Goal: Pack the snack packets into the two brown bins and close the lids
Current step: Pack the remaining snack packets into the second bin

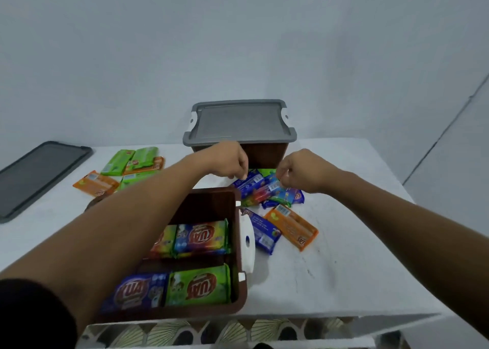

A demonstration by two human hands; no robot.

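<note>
Reaching past the open brown bin (209,203), we pinch blue snack packets (248,184) off the pile with left hand (230,161) and right hand (304,171), ready for loading

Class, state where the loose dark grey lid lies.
Head view: the loose dark grey plastic lid lies flat at the white table's left edge, left of the green snack packets.

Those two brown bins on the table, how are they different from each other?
The near bin is open, with snack packets lined up inside; the far bin is shut under a grey lid. The near bin sits at the table's front edge; the far bin stands at the back. Both are brown with white side clips.
</note>
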